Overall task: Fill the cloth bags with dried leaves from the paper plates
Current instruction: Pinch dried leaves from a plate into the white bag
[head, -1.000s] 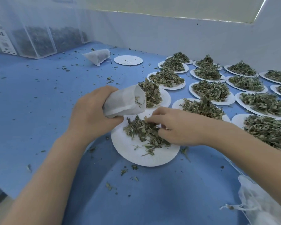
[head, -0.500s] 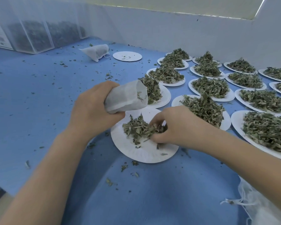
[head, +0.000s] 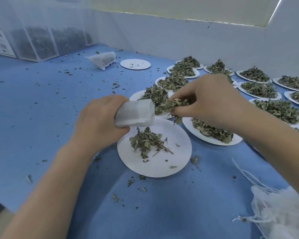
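So my left hand has the bag squeezed round its closed end, mouth pointing right, held just above the plate near the front edge of the table. My right hand is pinching a clump of leaves right at the bag's mouth, fingers bunched tight around it, with a few bits dangling loose underneath.

Handling notes: the leaves look super light and crumbly, so I reckon squeezing hard just makes dust, and anything not tucked in the pinch will drop. Best bet is a loose gather from the heap's base. The bag is thin, floppy cloth; it won't hold itself open, so gripping it low and letting the mouth gape seems the way to go. Keeping it over the plate means spills land back there and not on the table, which is already littered with crumbs.

Compared with half a second ago: my right hand was down on the plate scooping into the pile, and now it's lifted up to the bag with a good chunk of it. The heap left on the plate is noticeably smaller. Left hand and bag have barely shifted.

Loads of full plates are lined up toward the right edge, plus a filled bag at the back.
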Tool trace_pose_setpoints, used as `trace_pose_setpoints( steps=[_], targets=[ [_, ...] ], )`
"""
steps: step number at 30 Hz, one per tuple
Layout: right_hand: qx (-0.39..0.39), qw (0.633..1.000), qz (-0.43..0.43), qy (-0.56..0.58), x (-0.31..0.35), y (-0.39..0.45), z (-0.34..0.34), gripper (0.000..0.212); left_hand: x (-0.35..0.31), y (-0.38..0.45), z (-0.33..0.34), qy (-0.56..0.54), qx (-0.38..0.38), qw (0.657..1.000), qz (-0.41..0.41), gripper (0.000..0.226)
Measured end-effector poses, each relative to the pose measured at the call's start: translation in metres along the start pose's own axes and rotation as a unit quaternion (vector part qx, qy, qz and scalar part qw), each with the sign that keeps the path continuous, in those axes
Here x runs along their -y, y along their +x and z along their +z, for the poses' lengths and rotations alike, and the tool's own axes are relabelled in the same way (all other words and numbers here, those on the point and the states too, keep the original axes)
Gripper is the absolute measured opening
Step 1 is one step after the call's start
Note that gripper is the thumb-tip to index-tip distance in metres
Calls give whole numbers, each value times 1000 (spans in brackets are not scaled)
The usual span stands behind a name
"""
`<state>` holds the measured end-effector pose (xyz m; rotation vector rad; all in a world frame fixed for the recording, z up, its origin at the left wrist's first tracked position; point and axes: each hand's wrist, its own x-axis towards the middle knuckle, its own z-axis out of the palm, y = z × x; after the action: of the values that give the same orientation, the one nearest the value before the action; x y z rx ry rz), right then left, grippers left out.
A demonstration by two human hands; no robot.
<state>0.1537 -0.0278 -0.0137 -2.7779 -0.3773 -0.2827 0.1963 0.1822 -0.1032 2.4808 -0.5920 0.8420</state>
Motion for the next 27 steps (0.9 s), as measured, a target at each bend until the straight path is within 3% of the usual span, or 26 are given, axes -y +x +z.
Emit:
trace_pose_setpoints(
  steps=[3, 7, 11, 18, 20, 24, 27],
  targets=[
    [31, 991, -45, -119, 13, 4, 6, 22, -4, -1, 0, 20, -9, 999, 26, 41],
    [55, 990, -80, -102, 24, 8, 16, 21, -9, 0, -1, 13, -13, 998, 53, 41],
    [54, 995, -38, 70, 19, 11, 13, 21, -8, 0, 0, 10, -21, 998, 59, 40],
    [84, 939, 30, 332, 10, 3, 8, 25, -5, -1, 2, -41, -39, 998, 15, 39],
    [57, 950, 23, 307, 12, 4, 11, 22, -6, -2, 2, -44, -38, 998, 14, 40],
    [11, 994, -44, 102, 18, 8, 21, 19, -11, -2, 0, -61, -40, 997, 11, 41],
    [-35, 996, -81, 15, 23, 9, 29, 20, -16, -1, 0, -74, -46, 996, 20, 43]
  ],
)
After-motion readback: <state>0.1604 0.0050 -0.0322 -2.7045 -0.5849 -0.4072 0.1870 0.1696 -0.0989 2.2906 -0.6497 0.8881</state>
